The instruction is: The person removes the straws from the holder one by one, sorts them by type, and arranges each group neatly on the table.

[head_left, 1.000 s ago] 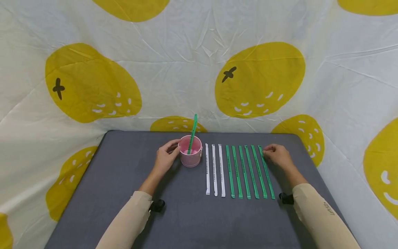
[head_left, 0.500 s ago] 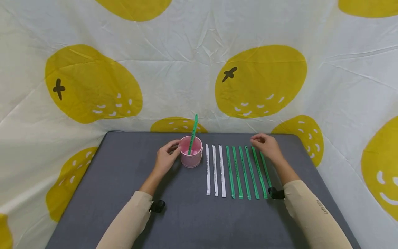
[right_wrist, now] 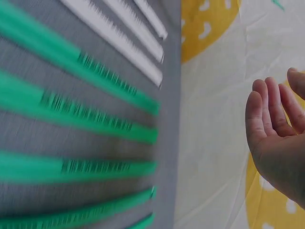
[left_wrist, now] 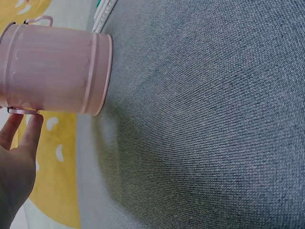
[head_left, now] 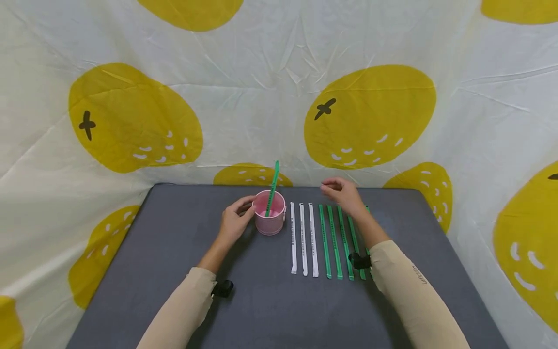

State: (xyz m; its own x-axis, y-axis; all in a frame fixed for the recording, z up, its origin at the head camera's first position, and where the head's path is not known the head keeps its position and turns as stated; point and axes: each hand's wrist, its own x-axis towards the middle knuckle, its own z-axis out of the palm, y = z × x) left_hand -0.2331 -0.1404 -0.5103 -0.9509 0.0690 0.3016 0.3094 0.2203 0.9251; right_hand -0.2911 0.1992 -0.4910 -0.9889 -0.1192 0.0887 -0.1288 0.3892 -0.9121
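A small pink metal bucket point(head_left: 269, 224) stands at the back middle of the table, one green paper-wrapped straw point(head_left: 272, 189) leaning upright in it. My left hand point(head_left: 234, 220) holds the bucket by its left side; in the left wrist view my fingers point(left_wrist: 31, 133) meet its small side handle. To the bucket's right lie three white wrapped straws point(head_left: 303, 240) and several green wrapped straws point(head_left: 333, 242) in a row. Above the far ends of the green ones hovers my right hand point(head_left: 344, 195), its fingers loosely bent and holding nothing. My right forearm hides part of the rightmost straws.
The dark grey table point(head_left: 261, 310) ends at the back against a white cloth point(head_left: 253, 121) printed with yellow fruit. A black wrist camera point(head_left: 359, 261) on my right arm is over the green straws.
My right hand has moved left from the rightmost green straw, rising over the row toward the bucket, with nothing in it. My left hand stays on the bucket.
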